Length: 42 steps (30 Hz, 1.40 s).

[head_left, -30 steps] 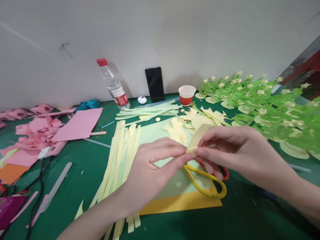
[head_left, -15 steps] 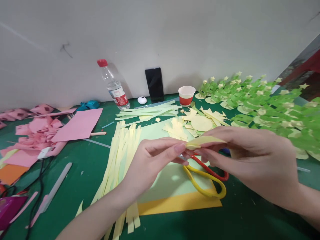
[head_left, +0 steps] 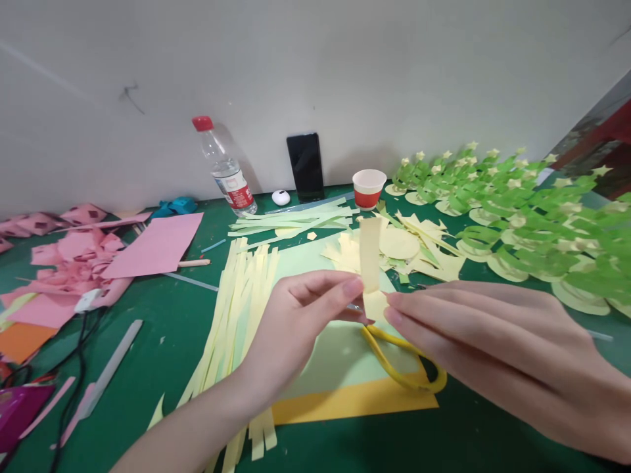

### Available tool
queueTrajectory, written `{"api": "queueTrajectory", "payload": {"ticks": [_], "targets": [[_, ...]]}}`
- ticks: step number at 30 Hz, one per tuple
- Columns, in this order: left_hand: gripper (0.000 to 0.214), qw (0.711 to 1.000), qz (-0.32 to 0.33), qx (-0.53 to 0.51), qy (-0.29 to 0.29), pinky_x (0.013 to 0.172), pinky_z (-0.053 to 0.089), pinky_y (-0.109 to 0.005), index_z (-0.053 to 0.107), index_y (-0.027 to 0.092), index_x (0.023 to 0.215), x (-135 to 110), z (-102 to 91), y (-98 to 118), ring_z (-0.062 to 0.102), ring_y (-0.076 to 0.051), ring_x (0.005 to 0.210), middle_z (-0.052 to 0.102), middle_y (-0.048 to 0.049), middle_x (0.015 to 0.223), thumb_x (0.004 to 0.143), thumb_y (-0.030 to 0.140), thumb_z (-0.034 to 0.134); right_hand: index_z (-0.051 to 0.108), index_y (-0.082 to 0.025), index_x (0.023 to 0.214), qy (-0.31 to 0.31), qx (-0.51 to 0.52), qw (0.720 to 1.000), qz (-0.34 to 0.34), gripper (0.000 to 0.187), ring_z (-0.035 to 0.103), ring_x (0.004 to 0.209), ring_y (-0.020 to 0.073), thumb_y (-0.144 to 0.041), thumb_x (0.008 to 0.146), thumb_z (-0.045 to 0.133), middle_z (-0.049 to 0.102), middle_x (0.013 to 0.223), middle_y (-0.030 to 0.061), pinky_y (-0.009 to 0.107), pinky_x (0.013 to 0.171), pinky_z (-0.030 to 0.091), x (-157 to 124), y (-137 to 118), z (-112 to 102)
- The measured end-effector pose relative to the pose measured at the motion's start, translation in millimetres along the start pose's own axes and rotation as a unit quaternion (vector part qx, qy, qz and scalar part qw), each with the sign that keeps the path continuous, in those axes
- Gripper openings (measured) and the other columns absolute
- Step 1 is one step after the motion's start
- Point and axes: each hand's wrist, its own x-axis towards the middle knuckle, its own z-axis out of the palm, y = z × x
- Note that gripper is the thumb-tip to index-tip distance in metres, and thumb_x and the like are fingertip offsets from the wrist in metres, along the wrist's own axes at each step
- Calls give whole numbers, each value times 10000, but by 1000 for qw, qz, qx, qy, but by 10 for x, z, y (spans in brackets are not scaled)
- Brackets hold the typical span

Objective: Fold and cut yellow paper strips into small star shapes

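My left hand (head_left: 300,322) pinches the lower end of a pale yellow paper strip (head_left: 369,261) between thumb and forefinger; the strip stands upright above the fingers. My right hand (head_left: 488,341) lies beside it with fingers stretched toward the strip's folded bottom end and touching it. Beneath both hands, yellow-handled scissors (head_left: 409,368) rest on a light green sheet (head_left: 325,348) over a yellow sheet (head_left: 355,401). A pile of cut yellow strips (head_left: 236,309) lies to the left on the green table (head_left: 162,328).
Green paper trees with yellow stars (head_left: 522,210) fill the right side. A water bottle (head_left: 223,164), a black phone (head_left: 305,167) and a red-and-white paper cup (head_left: 369,188) stand by the wall. Pink paper scraps (head_left: 83,259) and cables lie at the left.
The strip lay flat between both hands half a second ago; now it stands upright in my left hand. My right hand has lowered and its fingers have straightened.
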Motion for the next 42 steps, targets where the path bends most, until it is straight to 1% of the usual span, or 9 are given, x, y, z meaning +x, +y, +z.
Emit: {"api": "queueTrajectory", "payload": {"ticks": [4, 8, 13, 16, 19, 23, 30, 36, 42], "targets": [[227, 999, 4, 43, -17, 656, 507, -165, 696, 162, 594, -18, -26, -11, 589, -89, 621, 645, 23, 600, 775, 292, 653, 592, -257, 1033, 77, -30, 996, 18, 352, 641, 582, 187, -211, 962, 250, 698, 738, 44, 320, 462, 470, -25, -90, 87], [161, 996, 21, 65, -50, 643, 484, -147, 728, 200, 617, -51, -25, -13, 591, -86, 634, 681, 32, 618, 752, 275, 682, 601, -249, 988, 106, -55, 993, 11, 326, 641, 634, 202, -195, 955, 282, 701, 736, 50, 337, 509, 479, 2, -115, 122], [166, 993, 58, 86, -58, 665, 489, -135, 759, 267, 714, -81, 8, 12, 614, -87, 711, 717, 45, 684, 765, 144, 660, 616, -225, 872, 95, -48, 990, -95, 296, 624, 589, 145, -150, 946, 339, 702, 722, 10, 293, 539, 487, 47, 24, 56], [160, 988, 98, 111, -46, 684, 490, -147, 757, 252, 683, -78, -1, 15, 610, -91, 719, 715, 44, 697, 751, 136, 671, 596, -190, 944, 21, -30, 992, -124, 294, 639, 629, 125, -178, 964, 303, 700, 773, 30, 254, 533, 500, 117, 108, -26], [170, 981, 134, 138, -35, 707, 481, -148, 755, 268, 678, -69, -31, 7, 602, -89, 738, 710, 57, 706, 757, 142, 673, 542, -215, 893, -4, -13, 997, -70, 170, 632, 678, 115, -75, 869, 449, 674, 798, 34, 212, 580, 510, 232, 125, -68], [214, 974, 156, 157, -40, 737, 474, -141, 753, 314, 715, -71, -62, -12, 601, -80, 772, 707, 80, 721, 781, 137, 652, 507, -204, 777, -37, 80, 996, -4, 105, 521, 495, 89, -158, 864, 470, 548, 590, -15, 193, 441, 415, 338, 102, -23], [207, 968, 159, 194, -20, 758, 483, -163, 759, 284, 725, -88, -36, -22, 594, -90, 747, 693, 53, 730, 760, 109, 656, 474, -182, 614, -105, 142, 982, 71, 229, 375, 404, 54, -97, 826, 449, 448, 480, -51, 168, 385, 286, 323, 48, 27], [213, 969, 152, 190, -38, 762, 472, -188, 756, 288, 734, -98, -25, -3, 586, -107, 767, 684, 48, 703, 775, 122, 628, 398, -178, 516, -102, 233, 953, 165, 300, 310, 397, 52, -129, 810, 437, 344, 445, -57, 178, 359, 235, 323, 17, 23], [225, 973, 142, 178, -39, 771, 463, -199, 752, 302, 758, -107, -31, 8, 593, -113, 808, 689, 51, 751, 777, 122, 617, 429, -176, 454, -59, 306, 923, 224, 314, 303, 372, 53, -120, 757, 485, 358, 419, -53, 208, 332, 183, 283, 23, 62]]}}
